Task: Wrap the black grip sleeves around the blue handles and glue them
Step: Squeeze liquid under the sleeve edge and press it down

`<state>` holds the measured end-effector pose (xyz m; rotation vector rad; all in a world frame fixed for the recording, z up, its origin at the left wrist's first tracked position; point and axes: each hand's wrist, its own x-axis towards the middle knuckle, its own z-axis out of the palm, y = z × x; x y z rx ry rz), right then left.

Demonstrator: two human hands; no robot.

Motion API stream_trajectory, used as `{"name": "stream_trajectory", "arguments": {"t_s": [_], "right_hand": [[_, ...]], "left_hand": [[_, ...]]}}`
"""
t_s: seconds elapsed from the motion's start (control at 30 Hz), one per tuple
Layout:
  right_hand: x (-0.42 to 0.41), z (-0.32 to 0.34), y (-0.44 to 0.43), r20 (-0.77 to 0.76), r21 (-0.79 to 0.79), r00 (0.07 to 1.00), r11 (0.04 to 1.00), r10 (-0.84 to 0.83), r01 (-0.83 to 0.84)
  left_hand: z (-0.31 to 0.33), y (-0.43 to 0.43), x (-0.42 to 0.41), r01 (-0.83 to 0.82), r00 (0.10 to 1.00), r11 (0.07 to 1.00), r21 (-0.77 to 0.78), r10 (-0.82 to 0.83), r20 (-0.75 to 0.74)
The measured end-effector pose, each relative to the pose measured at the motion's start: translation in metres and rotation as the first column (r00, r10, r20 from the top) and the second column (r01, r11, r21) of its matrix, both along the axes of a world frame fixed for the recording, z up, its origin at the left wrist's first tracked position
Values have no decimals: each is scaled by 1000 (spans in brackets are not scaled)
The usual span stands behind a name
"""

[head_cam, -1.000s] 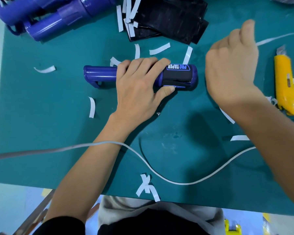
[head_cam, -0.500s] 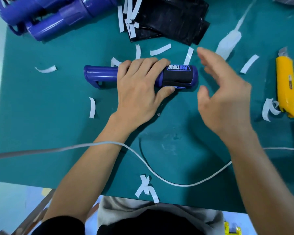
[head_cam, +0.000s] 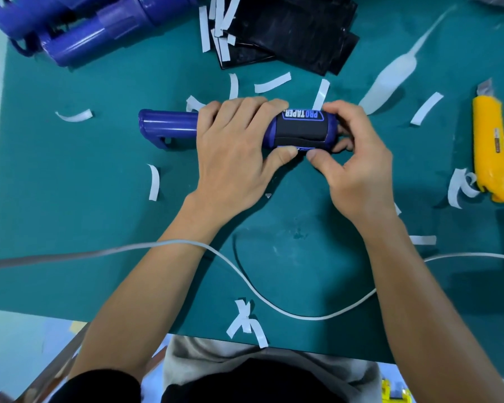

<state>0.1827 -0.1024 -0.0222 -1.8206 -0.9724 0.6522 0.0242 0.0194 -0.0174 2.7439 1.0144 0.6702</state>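
A blue handle (head_cam: pixel 169 128) lies across the green mat (head_cam: pixel 70 213). A black grip sleeve (head_cam: pixel 301 130) printed PRO TAPER is wrapped round its right end, with the seam facing me. My left hand (head_cam: pixel 233 161) grips the handle's middle, thumb at the sleeve's lower left edge. My right hand (head_cam: pixel 352 167) curls round the right end, thumb pressing the sleeve's lower edge beside the left thumb. A white glue bottle (head_cam: pixel 390 80) lies at the back right.
More blue handles (head_cam: pixel 99 39) are piled at the back left, and flat black sleeves (head_cam: pixel 291 27) at the back centre. A yellow utility knife (head_cam: pixel 492 146) lies at the right. White backing strips (head_cam: pixel 271 82) litter the mat. A white cable (head_cam: pixel 274 301) crosses near the front edge.
My right hand let go of the glue bottle at the back right, came back left and closed round the sleeved end. My left hand kept its hold on the handle.
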Motion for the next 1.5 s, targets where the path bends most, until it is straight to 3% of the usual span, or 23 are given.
{"name": "stream_trajectory", "arguments": {"t_s": [1.1,1.5], "right_hand": [[-10,2,4,-102,39,991,995,-92,96],[-18,5,6,-16,25,990,989,-144,144]], "left_hand": [[6,-13,12,-123,990,989,-77,128,62],[7,-13,11,-110,992,990,-86,114,50]]}}
